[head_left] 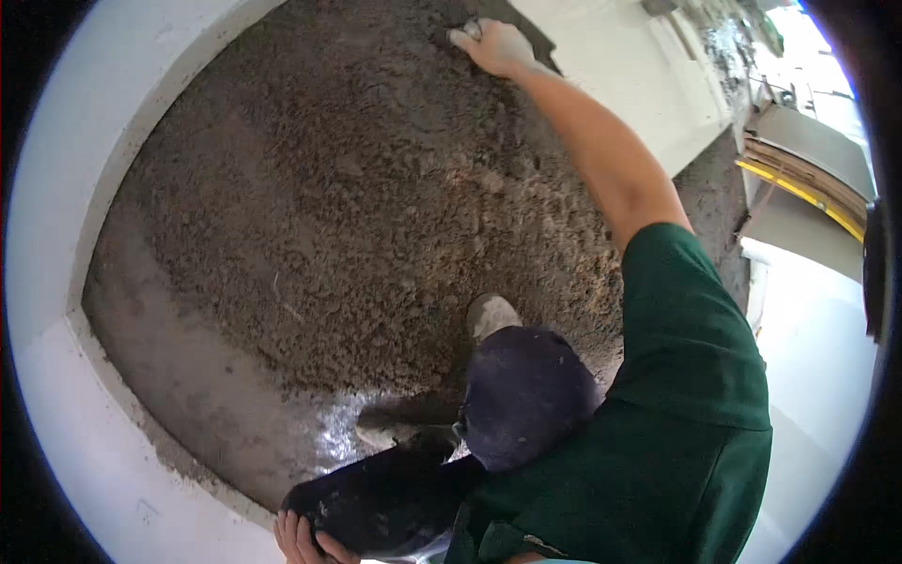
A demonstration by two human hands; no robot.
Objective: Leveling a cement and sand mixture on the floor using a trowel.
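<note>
**A:** What was the right hand doing at that moment?

**B:** It was stretched far out at the end of a bare forearm, at the top of the view, resting on the rough, crumbly brown bed of damp sand-and-cement mortar. The fingers were curled around a small grey tool, only a bit of which showed past the knuckles; I could not tell what kind of tool it was.

**A:** And the left hand?

**B:** Down at the bottom edge. Its fingers were wrapped under the toe of a dark, mortar-spattered rubber boot, gripping it from below.

**A:** Where did the mortar lie?

**B:** It filled most of the floor between pale white rendered walls that curved round the left side. Nearer the person the surface turned into a smoother, wetter grey strip that shone a little.

**A:** What else was in view?

**B:** The person's dark green short-sleeved shirt on the right, a dark navy knee bent over the mortar, and the pale toe of a second shoe pressed into the mix just beyond it. Far right, stacked boards with a yellow edge lay well apart from the work.
</note>
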